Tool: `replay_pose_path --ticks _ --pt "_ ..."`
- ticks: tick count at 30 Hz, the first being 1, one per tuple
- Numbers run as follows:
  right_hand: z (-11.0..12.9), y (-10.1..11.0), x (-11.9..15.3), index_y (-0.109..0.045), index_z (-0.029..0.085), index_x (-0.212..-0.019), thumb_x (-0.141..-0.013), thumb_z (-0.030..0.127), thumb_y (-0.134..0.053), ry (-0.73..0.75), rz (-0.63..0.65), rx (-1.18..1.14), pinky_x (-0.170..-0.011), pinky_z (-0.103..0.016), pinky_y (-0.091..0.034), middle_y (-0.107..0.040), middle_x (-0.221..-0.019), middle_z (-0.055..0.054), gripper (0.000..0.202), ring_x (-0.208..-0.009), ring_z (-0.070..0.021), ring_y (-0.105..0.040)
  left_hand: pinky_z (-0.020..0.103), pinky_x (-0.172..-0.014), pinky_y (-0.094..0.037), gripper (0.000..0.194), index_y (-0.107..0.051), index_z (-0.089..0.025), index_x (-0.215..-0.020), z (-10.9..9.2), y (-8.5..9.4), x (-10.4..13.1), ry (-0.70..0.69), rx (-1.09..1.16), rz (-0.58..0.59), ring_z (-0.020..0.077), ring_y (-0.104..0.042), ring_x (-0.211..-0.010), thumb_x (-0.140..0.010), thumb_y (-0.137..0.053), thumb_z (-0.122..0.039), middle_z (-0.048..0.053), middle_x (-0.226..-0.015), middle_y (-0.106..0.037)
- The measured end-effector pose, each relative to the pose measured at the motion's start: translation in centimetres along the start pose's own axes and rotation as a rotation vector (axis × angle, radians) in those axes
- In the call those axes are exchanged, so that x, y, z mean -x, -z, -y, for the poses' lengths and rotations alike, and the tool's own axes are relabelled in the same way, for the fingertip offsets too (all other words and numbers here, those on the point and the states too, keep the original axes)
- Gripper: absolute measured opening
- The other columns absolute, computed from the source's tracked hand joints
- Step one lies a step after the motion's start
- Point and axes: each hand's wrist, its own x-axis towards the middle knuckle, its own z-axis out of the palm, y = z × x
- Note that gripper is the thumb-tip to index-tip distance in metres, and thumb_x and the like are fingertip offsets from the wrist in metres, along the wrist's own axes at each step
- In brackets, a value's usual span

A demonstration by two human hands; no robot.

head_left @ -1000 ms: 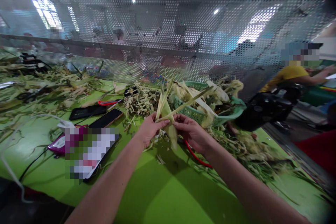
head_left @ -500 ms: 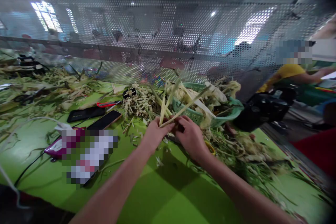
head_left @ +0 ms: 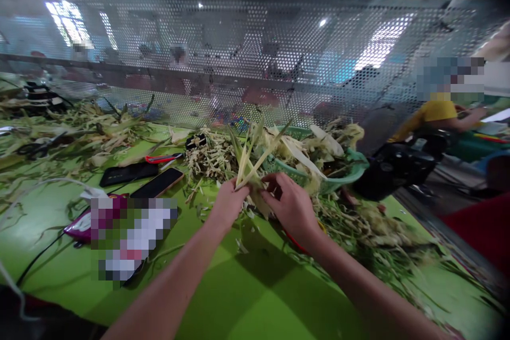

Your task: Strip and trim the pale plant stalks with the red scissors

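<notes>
we have our left hand [head_left: 228, 203] pinched, thumb on fingers, where the husk [head_left: 261, 204] meets its strips [head_left: 247, 163], over the table [head_left: 247, 289] and in front of the basket [head_left: 353, 171]. our right hand [head_left: 292, 204] is half open with bent fingers, tips at the husk's right side; we cannot tell if they grip it or just touch it. we think the husk could rip if we tug too hard, since it looks thin. the strips cross by our left thumb, so they could slip apart if that pinch goes loose. a tip could also snag on the heap [head_left: 213, 162] close by. half a second ago our hands were closer, right fingers tucked in; now there is a gap, and more husk shows.
</notes>
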Motion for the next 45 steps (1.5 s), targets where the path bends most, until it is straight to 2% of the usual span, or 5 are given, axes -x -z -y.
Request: replay_pose_path --ticks 7,14,23,38,45 --pt "-0.6 -0.4 -0.6 -0.064 0.016 -0.082 -0.078 0.038 -0.058 -0.322 0.122 -0.475 -0.050 -0.024 -0.039 -0.064 -0.068 -0.002 0.023 -0.056 -0.0146 -0.054 0.024 -0.061 -0.040 0.032 -0.068 -0.015 -0.097 -0.6 0.2 0.7 0.035 -0.046 -0.040 0.0149 -0.056 -0.067 -0.077 -0.059 -0.039 0.004 -0.074 -0.065" --pt "-0.9 -1.3 -0.4 -0.064 0.016 -0.077 -0.073 0.044 -0.064 -0.308 0.103 -0.602 -0.060 -0.027 -0.044 -0.066 -0.072 -0.004 0.029 -0.064 -0.0165 -0.057 0.028 -0.076 -0.046 0.031 -0.069 -0.015 -0.097 -0.6 0.1 0.1 -0.010 -0.029 0.034 0.0186 -0.064 -0.083 -0.072 -0.066 -0.032 0.008 -0.093 -0.072" --pt "-0.7 -0.8 -0.1 -0.071 0.018 -0.080 -0.078 0.033 -0.058 -0.225 0.141 -0.246 -0.054 -0.024 -0.040 -0.069 -0.069 -0.003 0.020 -0.061 -0.0176 -0.059 0.025 -0.064 -0.044 0.022 -0.068 -0.015 -0.092 -0.9 0.2 0.3 -0.081 -0.330 0.024 0.0170 -0.061 -0.068 -0.074 -0.057 -0.019 0.005 -0.079 -0.070" --pt "-1.0 0.0 -0.8 -0.065 0.016 -0.065 -0.073 0.026 -0.054 -0.138 0.279 -0.074 -0.052 -0.025 -0.036 -0.062 -0.058 -0.002 0.016 -0.053 -0.0155 -0.051 0.029 -0.076 -0.045 0.014 -0.064 -0.017 -0.091 -0.4 0.0 0.7 -0.117 -0.456 0.034 0.0207 -0.062 -0.084 -0.080 -0.055 -0.018 0.010 -0.090 -0.067" --pt "-1.4 -0.5 -0.5 -0.067 0.015 -0.073 -0.071 0.023 -0.053 -0.152 0.274 -0.224 -0.054 -0.025 -0.040 -0.066 -0.064 -0.003 0.017 -0.059 -0.0170 -0.055 0.031 -0.080 -0.044 0.013 -0.062 -0.018 -0.089 -0.9 -0.2 1.0 -0.188 -0.537 0.038 0.0225 -0.060 -0.089 -0.082 -0.051 -0.018 0.010 -0.089 -0.066"
